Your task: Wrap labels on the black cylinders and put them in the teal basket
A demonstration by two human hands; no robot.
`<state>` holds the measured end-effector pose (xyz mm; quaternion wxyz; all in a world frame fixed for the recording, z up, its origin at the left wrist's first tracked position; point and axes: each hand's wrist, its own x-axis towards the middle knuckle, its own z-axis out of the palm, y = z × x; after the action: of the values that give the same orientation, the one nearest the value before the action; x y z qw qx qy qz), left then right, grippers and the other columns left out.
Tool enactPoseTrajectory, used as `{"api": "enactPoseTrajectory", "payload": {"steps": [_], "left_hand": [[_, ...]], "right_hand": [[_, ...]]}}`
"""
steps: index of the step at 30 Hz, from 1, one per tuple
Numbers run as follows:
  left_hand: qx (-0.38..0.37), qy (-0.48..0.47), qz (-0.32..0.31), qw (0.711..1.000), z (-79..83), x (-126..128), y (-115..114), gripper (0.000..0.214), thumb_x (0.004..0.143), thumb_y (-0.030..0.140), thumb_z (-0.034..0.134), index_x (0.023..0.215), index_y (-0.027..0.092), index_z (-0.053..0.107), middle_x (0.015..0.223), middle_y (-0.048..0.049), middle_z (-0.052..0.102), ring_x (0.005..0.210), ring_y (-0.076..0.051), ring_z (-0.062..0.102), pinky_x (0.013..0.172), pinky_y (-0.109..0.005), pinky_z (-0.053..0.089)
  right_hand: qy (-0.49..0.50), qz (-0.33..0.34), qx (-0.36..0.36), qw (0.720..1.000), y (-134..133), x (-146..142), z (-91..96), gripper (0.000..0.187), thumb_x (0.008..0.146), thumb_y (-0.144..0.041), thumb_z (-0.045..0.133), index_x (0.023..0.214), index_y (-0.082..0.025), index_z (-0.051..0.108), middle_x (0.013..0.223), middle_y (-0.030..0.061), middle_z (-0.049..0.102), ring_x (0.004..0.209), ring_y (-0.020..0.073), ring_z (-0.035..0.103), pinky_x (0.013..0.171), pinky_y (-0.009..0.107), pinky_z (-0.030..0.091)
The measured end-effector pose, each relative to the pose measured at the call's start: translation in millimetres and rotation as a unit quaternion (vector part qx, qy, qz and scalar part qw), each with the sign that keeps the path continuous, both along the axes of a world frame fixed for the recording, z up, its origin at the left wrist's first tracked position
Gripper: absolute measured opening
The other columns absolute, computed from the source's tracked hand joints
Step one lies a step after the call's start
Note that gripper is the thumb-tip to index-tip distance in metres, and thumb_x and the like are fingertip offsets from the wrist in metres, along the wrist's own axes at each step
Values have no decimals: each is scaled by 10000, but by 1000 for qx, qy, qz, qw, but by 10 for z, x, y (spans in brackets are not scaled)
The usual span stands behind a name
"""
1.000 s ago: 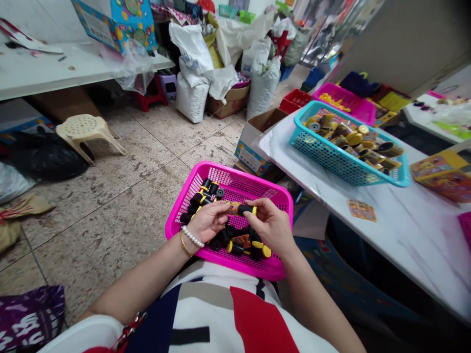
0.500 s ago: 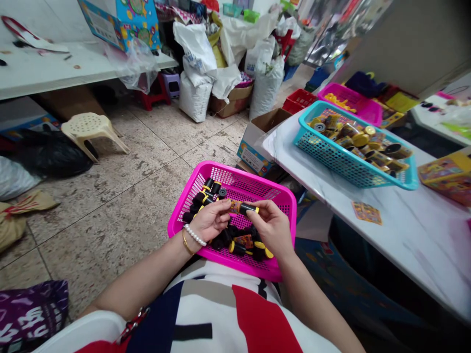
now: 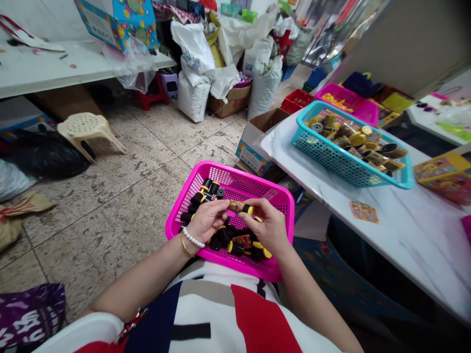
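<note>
While the person's left hand (image 3: 208,220) and right hand (image 3: 267,226) pinch a small orange-labelled cylinder with a black and yellow cap (image 3: 238,208) between thumbs and curled fingertips, it hangs above a bright pink plastic mesh basket (image 3: 253,182) on the lap at lower centre, over loose black-and-yellow cylinders (image 3: 222,236). At right, a turquoise mesh basket (image 3: 338,164) stands on a white marble table (image 3: 415,235).

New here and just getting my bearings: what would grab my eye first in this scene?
The hot-pink plastic basket on the person's lap stands out most, holding black-and-yellow cylinders. Above it, the left hand and right hand grasp a labelled cylinder. To the right, a turquoise basket of cylinders sits on a marble table.
</note>
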<state>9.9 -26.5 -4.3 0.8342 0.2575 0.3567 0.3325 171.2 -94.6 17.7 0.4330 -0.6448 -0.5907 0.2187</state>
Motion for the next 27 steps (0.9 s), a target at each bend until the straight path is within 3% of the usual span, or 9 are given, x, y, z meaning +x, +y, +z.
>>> {"api": "enactPoseTrajectory", "payload": {"steps": [3,8,12,18,20,24,27], "left_hand": [[39,28,18,999,20,-4,4,301,709,297,759,930,130,641,753,3,583,523,-30,486,368,-114,261],[69,27,-136,988,24,-22,-15,340,711,389,753,902,134,634,774,-13,614,569,-71,554,443,-166,375],[113,31,-134,984,9,23,-92,368,684,342,785,943,132,628,650,27,591,514,-53,511,501,-179,390],[82,28,-174,981,43,13,-86,367,778,445,673,987,153,597,745,-11,632,534,-82,561,485,-190,405],[108,52,-171,978,60,-9,-76,345,786,436,663,969,150,601,745,-8,626,525,-78,551,477,-189,403],[303,104,-93,943,88,-8,-121,259,799,322,669,998,157,651,898,-42,664,770,-119,610,703,-224,479],[348,119,-93,925,90,2,-134,272,811,330,653,1024,161,643,942,-54,669,834,-144,615,756,-247,481]], "right_hand": [[2,21,26,999,-16,47,-4,236,753,-316,735,945,-231,629,893,39,648,813,190,627,766,337,532],[-2,81,45,996,-78,90,36,268,803,-251,692,1070,-263,662,1071,65,600,1008,210,600,862,358,518],[-21,97,41,994,-124,94,56,382,833,-204,651,1203,-277,597,1074,57,624,994,200,618,887,362,514],[-93,111,108,984,-169,122,85,276,810,-187,681,1076,-257,653,1030,51,675,994,206,628,875,348,516],[-86,103,117,984,-177,113,40,262,791,-182,701,1043,-252,674,1028,58,679,980,207,636,868,352,523],[82,31,57,995,-161,20,-128,200,739,-231,759,926,-225,689,870,38,693,803,184,669,742,323,566],[228,9,-27,973,-143,-37,-184,188,747,-266,750,916,-215,686,842,30,708,769,181,684,720,320,580]]}}
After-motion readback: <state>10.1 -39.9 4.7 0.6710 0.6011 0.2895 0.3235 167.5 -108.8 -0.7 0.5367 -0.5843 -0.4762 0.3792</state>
